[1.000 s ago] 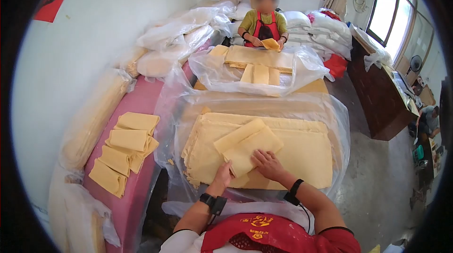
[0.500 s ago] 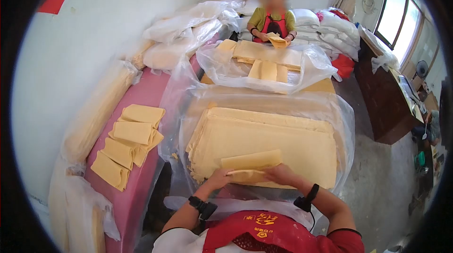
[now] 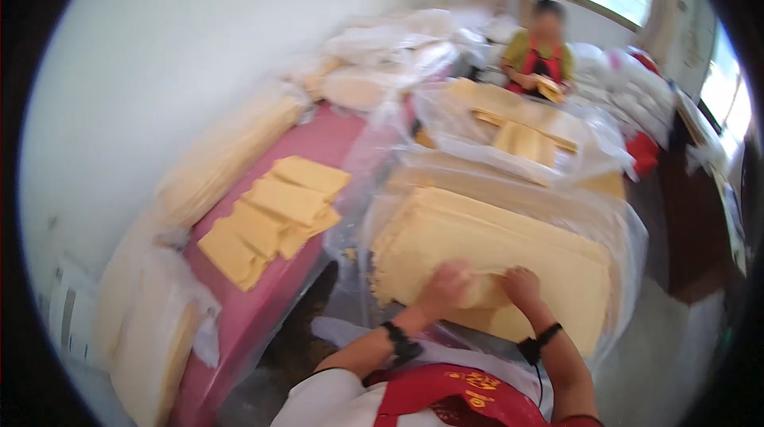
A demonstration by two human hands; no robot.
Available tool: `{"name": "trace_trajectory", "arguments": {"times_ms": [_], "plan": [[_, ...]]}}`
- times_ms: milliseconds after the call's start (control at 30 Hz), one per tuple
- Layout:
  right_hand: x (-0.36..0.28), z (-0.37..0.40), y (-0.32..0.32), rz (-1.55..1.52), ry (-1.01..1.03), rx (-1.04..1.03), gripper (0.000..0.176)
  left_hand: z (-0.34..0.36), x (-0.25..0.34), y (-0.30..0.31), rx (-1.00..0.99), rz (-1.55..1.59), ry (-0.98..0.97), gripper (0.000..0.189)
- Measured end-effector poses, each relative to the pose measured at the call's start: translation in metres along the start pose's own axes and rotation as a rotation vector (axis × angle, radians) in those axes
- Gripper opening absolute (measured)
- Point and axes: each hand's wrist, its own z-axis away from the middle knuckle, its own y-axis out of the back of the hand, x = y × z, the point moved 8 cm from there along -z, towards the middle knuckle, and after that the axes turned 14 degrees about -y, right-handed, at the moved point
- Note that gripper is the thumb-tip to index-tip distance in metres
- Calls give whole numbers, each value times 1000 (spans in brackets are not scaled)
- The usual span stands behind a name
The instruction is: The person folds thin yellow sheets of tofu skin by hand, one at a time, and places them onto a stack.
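A stack of thin, pale yellow sheets [image 3: 549,284] lies in front of me, with ragged left edges. On its near part is a folded yellow sheet [image 3: 484,292], its outline soft with motion. My right hand [image 3: 521,288] has its fingers closed round the right end of that fold. Over the left end is my left hand [image 3: 447,284], its fingers smeared by motion.
Several folded yellow sheets [image 3: 290,200] overlap on the pink surface [image 3: 314,136] to the left. Clear plastic [image 3: 629,244] surrounds the stack. Across the table a person [image 3: 541,57] holds a yellow sheet beside more sheets in plastic. White sacks [image 3: 629,93] are piled behind.
My view has swung left, so the scene sits further right. The left hand has moved inward along the fold, closer to the right hand. The fold's raised far flap has come down.
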Motion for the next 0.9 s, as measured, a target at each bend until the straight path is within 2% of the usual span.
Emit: {"name": "trace_trajectory", "arguments": {"times_ms": [67, 100, 133, 200, 233, 300, 333, 400, 467, 500, 567, 700, 767, 833, 867, 900], "plan": [[-8, 3, 20, -13, -100, -57, 20, -3, 10, -28, -218, -34, 21, 50], [-8, 3, 27, 13, -166, -57, 23, 2, 11, -33, -209, -67, 51, 50], [-13, 5, 22, 16, -130, -47, 23, 7, 11, -42, -204, -72, 94, 50], [-34, 26, 33, 41, 166, 316, 42, 7, 1, -44, -190, -84, 144, 51], [-37, 34, 27, 37, 182, 315, 42, 7, 2, -41, -163, -58, 126, 52], [-45, 45, 8, -91, 156, 101, 53, 13, 2, -40, -144, -42, 113, 53], [-49, 47, 12, -97, 173, 104, 53, 14, -6, -39, -168, -62, 168, 49], [-46, 45, 19, -81, 43, 118, 55, 18, -22, -32, -192, -97, 235, 46], [-47, 45, 18, -85, 48, 124, 56, 20, -51, -27, -449, 44, 489, 38], [-45, 45, 16, -84, 44, 124, 57, 22, -59, -29, -443, 37, 498, 38], [-42, 45, 10, -70, 68, 122, 57, 35, -74, -51, -594, 249, 621, 31], [-47, 45, 11, -6, 109, 74, 59, 47, -65, -42, -590, 326, 550, 31], [-45, 46, 23, -79, 93, 114, 59, 61, -70, 2, -144, 387, 524, 29], [-41, 50, 33, -158, 70, 144, 60, 97, -85, 55, 122, 290, 444, 25], [-37, 53, 36, -189, 70, 131, 60, 111, -90, 98, 119, 129, 555, 23], [-33, 55, 35, -220, 67, 118, 61, 143, -113, 120, 159, 120, 623, 22]]}}
